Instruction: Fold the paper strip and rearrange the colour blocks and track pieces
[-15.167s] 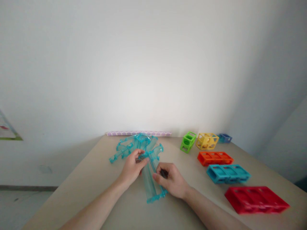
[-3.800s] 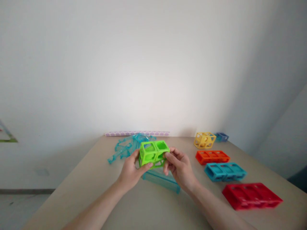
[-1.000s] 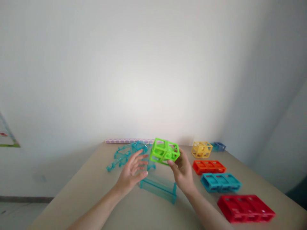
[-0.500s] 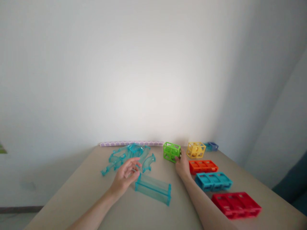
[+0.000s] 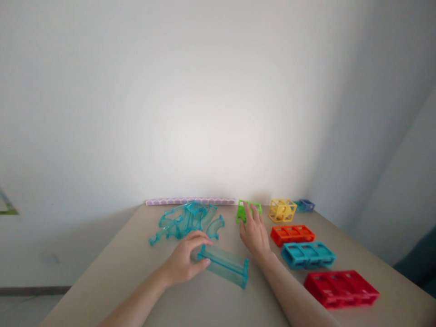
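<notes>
A clear teal trough piece (image 5: 226,267) lies slanted on the table in front of me. Its left end is between the thumb and fingers of my left hand (image 5: 186,260). Beyond it, my right hand (image 5: 255,231) has its fingers spread, reaching over the front of a green frame block (image 5: 241,212) near the wall. The fingers cover part of this block, and whether they touch it I cannot tell. Several other clear teal track pieces (image 5: 194,215) are heaped at the back left.
Along the right stand a yellow frame block (image 5: 282,210), a blue-purple piece (image 5: 307,205), an orange block row (image 5: 293,234), a teal block row (image 5: 308,255) and a red block row (image 5: 341,289). A patterned purple strip (image 5: 190,200) lies against the wall.
My left hand has moved right and down onto the trough piece's end. My right hand has come off the green block's right side, its fingers now spread in front of it. The view has shifted slightly.
</notes>
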`<state>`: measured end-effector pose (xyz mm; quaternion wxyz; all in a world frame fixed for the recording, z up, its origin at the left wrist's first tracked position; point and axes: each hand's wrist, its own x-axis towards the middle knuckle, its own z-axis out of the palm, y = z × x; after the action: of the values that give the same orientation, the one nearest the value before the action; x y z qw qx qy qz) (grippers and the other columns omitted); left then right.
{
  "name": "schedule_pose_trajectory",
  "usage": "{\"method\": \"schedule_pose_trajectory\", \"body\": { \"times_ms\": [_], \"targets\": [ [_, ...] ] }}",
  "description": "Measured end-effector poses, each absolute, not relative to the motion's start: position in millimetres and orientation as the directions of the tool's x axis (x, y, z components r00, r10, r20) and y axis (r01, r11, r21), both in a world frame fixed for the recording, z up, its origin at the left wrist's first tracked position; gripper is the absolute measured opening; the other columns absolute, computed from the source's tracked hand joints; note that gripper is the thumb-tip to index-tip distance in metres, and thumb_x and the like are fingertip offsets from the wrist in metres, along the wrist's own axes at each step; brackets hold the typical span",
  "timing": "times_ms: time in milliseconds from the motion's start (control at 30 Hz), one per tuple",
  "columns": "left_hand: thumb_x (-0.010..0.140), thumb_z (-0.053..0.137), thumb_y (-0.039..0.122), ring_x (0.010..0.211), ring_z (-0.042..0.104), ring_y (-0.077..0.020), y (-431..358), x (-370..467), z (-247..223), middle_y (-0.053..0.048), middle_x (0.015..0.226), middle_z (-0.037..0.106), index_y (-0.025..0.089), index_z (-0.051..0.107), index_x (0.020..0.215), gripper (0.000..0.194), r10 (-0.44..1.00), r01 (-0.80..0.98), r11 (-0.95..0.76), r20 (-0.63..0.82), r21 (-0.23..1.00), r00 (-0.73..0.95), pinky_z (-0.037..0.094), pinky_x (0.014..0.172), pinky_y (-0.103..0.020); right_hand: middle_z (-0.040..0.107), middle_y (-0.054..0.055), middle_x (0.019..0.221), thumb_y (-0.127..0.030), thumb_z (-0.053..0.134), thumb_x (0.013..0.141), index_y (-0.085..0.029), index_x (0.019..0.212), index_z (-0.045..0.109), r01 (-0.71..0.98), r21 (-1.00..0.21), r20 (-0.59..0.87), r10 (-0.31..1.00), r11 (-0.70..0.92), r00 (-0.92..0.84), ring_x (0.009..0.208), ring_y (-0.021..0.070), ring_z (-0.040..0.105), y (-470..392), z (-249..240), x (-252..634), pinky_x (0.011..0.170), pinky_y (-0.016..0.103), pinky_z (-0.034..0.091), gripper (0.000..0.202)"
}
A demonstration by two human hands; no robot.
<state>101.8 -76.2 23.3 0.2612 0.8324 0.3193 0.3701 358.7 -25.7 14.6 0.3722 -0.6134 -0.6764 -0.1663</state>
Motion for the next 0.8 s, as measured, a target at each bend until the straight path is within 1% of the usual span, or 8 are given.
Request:
{"method": "schedule_pose_trajectory", "body": {
  "times_ms": [100,267,333,400,500,567,667,800],
  "targets": [
    [0.071,0.071,0.025,0.11,0.053,-0.0259,-75.2,100.0,20.7,-0.009,0.119,0.058,0.026,0.064,0.114,0.043,0.72,0.368,-0.661,0.416,0.654,0.555,0.04,0.096,-0.039,0.042,0.017,0.142,-0.011,0.048,0.081,-0.014,0.139,0.04,0.964,-0.185,0.673,0.74,0.193,-0.019,0.131,0.0345,0.041,-20.2,7.8,362.4,0.105,0.05,0.037,0.058],
    [0.07,0.07,0.019,0.079,0.055,-0.0171,-69.4,101.8,12.2,-0.004,0.099,0.062,0.026,0.065,0.113,0.043,0.78,0.436,-0.591,0.344,0.679,0.522,0.044,0.075,-0.03,0.036,0.02,0.147,-0.012,0.049,0.08,-0.008,0.136,0.044,0.946,-0.251,0.682,0.731,0.202,0.025,0.135,0.0348,0.035,-15.1,5.6,369.7,0.107,0.05,0.035,0.056],
    [0.07,0.07,0.022,0.072,0.052,-0.0155,-67.0,103.2,11.2,-0.002,0.09,0.061,0.025,0.067,0.109,0.038,0.813,0.444,-0.557,0.351,0.702,0.465,0.042,0.068,-0.027,0.043,0.021,0.141,-0.016,0.048,0.084,-0.008,0.129,0.051,0.902,-0.335,0.708,0.705,0.274,0.049,0.13,0.0334,0.041,-18.6,10.6,368.1,0.106,0.05,0.037,0.046],
    [0.072,0.071,0.027,0.068,0.049,-0.0143,-64.9,103.2,12.7,-0.001,0.085,0.06,0.024,0.068,0.106,0.035,0.848,0.442,-0.516,0.363,0.734,0.387,0.039,0.063,-0.025,0.058,0.017,0.125,-0.024,0.047,0.089,-0.013,0.118,0.059,0.835,-0.394,0.718,0.696,0.384,0.019,0.118,0.0296,0.053,-26.7,17.7,362.8,0.101,0.048,0.042,0.033],
    [0.073,0.07,0.032,0.069,0.05,-0.0144,-62.9,100.7,17.8,-0.001,0.085,0.061,0.022,0.068,0.105,0.033,0.876,0.408,-0.479,0.393,0.777,0.281,0.038,0.062,-0.025,0.07,0.009,0.102,-0.032,0.047,0.093,-0.02,0.105,0.065,0.728,-0.404,0.678,0.716,0.554,-0.169,0.099,0.0222,0.064,-46.3,29.5,349.1,0.089,0.036,0.05,0.025],
    [0.074,0.07,0.032,0.074,0.053,-0.0155,-62.8,99.2,21.0,-0.002,0.089,0.062,0.022,0.067,0.105,0.032,0.876,0.373,-0.482,0.418,0.793,0.242,0.04,0.064,-0.025,0.069,0.009,0.104,-0.033,0.046,0.094,-0.02,0.108,0.064,0.656,-0.394,0.632,0.708,0.644,-0.315,0.098,0.0218,0.063,-61.0,37.3,337.8,0.087,0.036,0.049,0.026],
    [0.074,0.069,0.029,0.077,0.054,-0.0162,-64.5,101.0,22.6,-0.003,0.091,0.062,0.022,0.067,0.104,0.031,0.859,0.357,-0.512,0.459,0.781,0.228,0.041,0.065,-0.025,0.066,0.011,0.11,-0.032,0.051,0.091,-0.019,0.119,0.059,0.641,-0.303,0.591,0.667,0.705,-0.454,0.102,0.0255,0.058,-79.6,47.7,321.9,0.091,0.042,0.044,0.031],
    [0.072,0.07,0.026,0.071,0.052,-0.0142,-68.0,109.8,19.4,-0.003,0.087,0.061,0.02,0.067,0.102,0.031,0.824,0.355,-0.567,0.505,0.743,0.258,0.04,0.061,-0.024,0.064,0.012,0.114,-0.021,0.053,0.087,-0.02,0.133,0.05,0.635,-0.192,0.52,0.627,0.748,-0.58,0.104,0.0266,0.056,-91.6,53.8,309.9,0.095,0.045,0.037,0.046]
  ]
}}
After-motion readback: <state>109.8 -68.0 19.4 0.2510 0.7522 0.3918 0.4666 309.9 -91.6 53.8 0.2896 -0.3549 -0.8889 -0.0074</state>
